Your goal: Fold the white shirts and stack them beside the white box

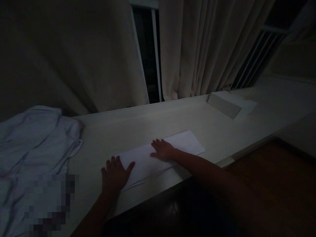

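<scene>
Fingers lightly spread, the left hand (114, 173) and right hand (163, 150) are pressed flat on a folded white sheet (160, 154), laid on the pale ledge (128, 126).

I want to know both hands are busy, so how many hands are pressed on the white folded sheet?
2. The left hand lies flat on the white folded sheet at its near-left end; the right hand lies flat on its middle. Dim light could hide detail.

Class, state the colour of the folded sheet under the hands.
White; the paper shows best in the head view.
</scene>
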